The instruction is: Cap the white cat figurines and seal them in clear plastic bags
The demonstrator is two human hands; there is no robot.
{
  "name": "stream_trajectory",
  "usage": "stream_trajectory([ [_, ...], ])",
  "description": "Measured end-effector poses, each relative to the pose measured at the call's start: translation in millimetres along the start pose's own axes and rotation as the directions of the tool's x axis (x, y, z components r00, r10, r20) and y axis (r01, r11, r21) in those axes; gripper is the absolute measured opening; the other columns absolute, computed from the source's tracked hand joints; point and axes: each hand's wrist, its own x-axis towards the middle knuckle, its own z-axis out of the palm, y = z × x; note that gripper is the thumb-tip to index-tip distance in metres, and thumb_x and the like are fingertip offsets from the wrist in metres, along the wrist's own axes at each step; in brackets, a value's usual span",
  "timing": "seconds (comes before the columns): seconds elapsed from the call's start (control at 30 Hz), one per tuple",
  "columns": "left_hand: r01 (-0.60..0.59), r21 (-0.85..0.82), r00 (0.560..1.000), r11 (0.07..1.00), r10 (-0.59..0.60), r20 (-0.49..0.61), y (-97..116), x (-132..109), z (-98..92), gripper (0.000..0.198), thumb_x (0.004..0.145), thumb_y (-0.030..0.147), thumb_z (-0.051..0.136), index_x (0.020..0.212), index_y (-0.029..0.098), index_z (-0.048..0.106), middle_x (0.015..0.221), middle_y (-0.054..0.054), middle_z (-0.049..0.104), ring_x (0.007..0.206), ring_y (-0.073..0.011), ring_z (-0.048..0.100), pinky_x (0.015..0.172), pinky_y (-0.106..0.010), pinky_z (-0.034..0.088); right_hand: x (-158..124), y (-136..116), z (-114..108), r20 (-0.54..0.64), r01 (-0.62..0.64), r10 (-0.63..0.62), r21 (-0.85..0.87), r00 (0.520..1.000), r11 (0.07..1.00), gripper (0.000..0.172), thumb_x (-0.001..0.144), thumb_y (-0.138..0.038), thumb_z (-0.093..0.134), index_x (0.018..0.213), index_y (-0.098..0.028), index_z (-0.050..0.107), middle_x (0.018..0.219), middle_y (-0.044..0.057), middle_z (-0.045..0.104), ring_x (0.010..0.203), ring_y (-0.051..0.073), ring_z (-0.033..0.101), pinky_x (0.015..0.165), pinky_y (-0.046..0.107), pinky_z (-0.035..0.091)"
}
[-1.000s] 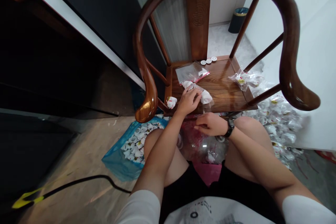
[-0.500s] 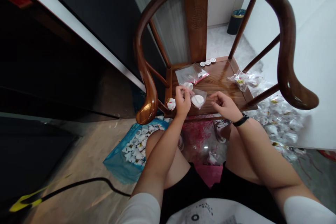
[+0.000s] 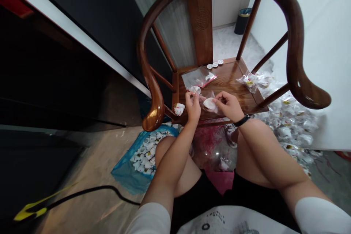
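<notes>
Between my hands is a small clear plastic bag point(image 3: 211, 97) with a white round piece point(image 3: 210, 103) in it, held just above the chair seat. The fingers of my left hand point(image 3: 193, 106) pinch the bag's left side. My right hand point(image 3: 229, 106) grips its right side, thumb against the white piece. A white figurine point(image 3: 179, 109) with red and gold marks lies left of my left hand. Behind that hand is another hollow white piece point(image 3: 195, 90). Farther back on the seat lies a flat clear bag point(image 3: 197, 77) with a pink edge.
Three small white discs point(image 3: 215, 64) line the rear of the wooden chair point(image 3: 227, 76), whose curved arms rise on both sides. A wrapped piece point(image 3: 251, 81) lies at the seat's right. Many wrapped pieces point(image 3: 290, 128) heap at right; a blue bag point(image 3: 131, 179) of white pieces sits on the floor.
My right hand has moved left and taken hold of the bag with the white round piece, which is now tilted. My left hand keeps its pinch.
</notes>
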Motion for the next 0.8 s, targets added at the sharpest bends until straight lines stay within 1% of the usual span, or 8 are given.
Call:
stream_trajectory([
  [0.2, 0.061, -0.003, 0.998, 0.998, -0.061, -0.021, 4.6, 5.5, -2.9, 0.043, 0.094, 0.062, 0.072, 0.109, 0.023, 0.06, 0.088, -0.002, 0.077, 0.08, -0.0195, 0.078, 0.078, -0.031, 0.06, 8.1, 5.4, -5.2, -0.253, -0.016, 0.09, 0.281, 0.963, 0.96, 0.036, 0.083, -0.053, 0.086, 0.083, -0.022, 0.067, 0.07, -0.003, 0.057, 0.062, 0.012, 0.046, 0.057, 0.026, 0.037],
  [0.27, 0.081, -0.005, 0.997, 0.997, -0.081, 0.015, 5.0, 6.5, -3.3, 0.046, 0.093, 0.064, 0.073, 0.109, 0.022, 0.064, 0.091, -0.005, 0.079, 0.08, -0.0199, 0.078, 0.079, -0.032, 0.061, 8.6, 4.7, -3.5, -0.265, -0.047, 0.158, 0.38, 0.951, 0.924, 0.039, 0.078, -0.053, 0.09, 0.082, -0.022, 0.065, 0.067, -0.004, 0.056, 0.058, 0.011, 0.045, 0.054, 0.025, 0.036],
  [0.37, 0.108, -0.026, 0.993, 0.994, -0.106, 0.056, 5.3, 7.5, -3.2, 0.047, 0.09, 0.066, 0.075, 0.1, 0.02, 0.068, 0.09, -0.006, 0.08, 0.08, -0.0202, 0.079, 0.08, -0.033, 0.062, 9.2, 4.5, -1.3, -0.262, -0.071, 0.216, 0.47, 0.941, 0.88, 0.043, 0.074, -0.054, 0.092, 0.082, -0.024, 0.062, 0.065, -0.005, 0.059, 0.056, 0.011, 0.05, 0.052, 0.025, 0.04],
  [0.5, 0.124, -0.055, 0.99, 0.991, -0.12, 0.071, 8.0, 7.2, -2.6, 0.047, 0.086, 0.066, 0.079, 0.094, 0.021, 0.066, 0.099, -0.007, 0.081, 0.085, -0.0219, 0.08, 0.08, -0.035, 0.063, 10.9, 9.6, -1.7, -0.301, -0.035, 0.171, 0.408, 0.938, 0.912, 0.041, 0.079, -0.054, 0.088, 0.084, -0.024, 0.061, 0.076, -0.001, 0.068, 0.065, 0.013, 0.058, 0.057, 0.025, 0.046],
  [0.6, 0.138, -0.076, 0.981, 0.987, -0.126, 0.149, 11.2, 4.5, -2.8, 0.049, 0.088, 0.066, 0.078, 0.107, 0.023, 0.066, 0.101, -0.008, 0.081, 0.096, -0.0241, 0.081, 0.089, -0.036, 0.063, 12.1, 14.5, -2.0, -0.306, -0.001, 0.097, 0.302, 0.947, 0.953, 0.038, 0.087, -0.056, 0.081, 0.087, -0.024, 0.06, 0.08, 0.0, 0.069, 0.071, 0.015, 0.06, 0.065, 0.028, 0.049],
  [0.67, 0.18, -0.104, 0.949, 0.978, -0.145, 0.281, 11.8, 2.0, -4.0, 0.06, 0.086, 0.066, 0.08, 0.125, 0.024, 0.064, 0.109, -0.01, 0.082, 0.107, -0.0258, 0.079, 0.095, -0.038, 0.061, 12.6, 15.7, -1.9, -0.307, 0.035, 0.044, 0.246, 0.951, 0.969, 0.036, 0.093, -0.056, 0.075, 0.09, -0.025, 0.057, 0.08, -0.001, 0.068, 0.072, 0.016, 0.061, 0.069, 0.03, 0.05],
  [0.7, 0.214, -0.107, 0.919, 0.971, -0.162, 0.359, 11.4, 0.9, -4.9, 0.069, 0.083, 0.067, 0.082, 0.133, 0.025, 0.061, 0.116, -0.012, 0.081, 0.112, -0.0269, 0.078, 0.098, -0.039, 0.06, 12.7, 15.6, -1.9, -0.318, 0.057, 0.018, 0.224, 0.948, 0.973, 0.036, 0.095, -0.056, 0.072, 0.091, -0.025, 0.056, 0.08, -0.001, 0.067, 0.072, 0.016, 0.061, 0.07, 0.031, 0.05],
  [0.8, 0.313, -0.007, 0.802, 0.95, -0.261, 0.538, 8.8, -1.1, -9.1, 0.085, 0.073, 0.065, 0.091, 0.141, 0.023, 0.061, 0.13, -0.016, 0.077, 0.12, -0.0303, 0.075, 0.102, -0.042, 0.059, 13.0, 13.8, -3.3, -0.372, 0.111, -0.045, 0.158, 0.927, 0.981, 0.034, 0.1, -0.056, 0.067, 0.093, -0.026, 0.052, 0.077, -0.002, 0.061, 0.07, 0.016, 0.059, 0.07, 0.032, 0.048],
])
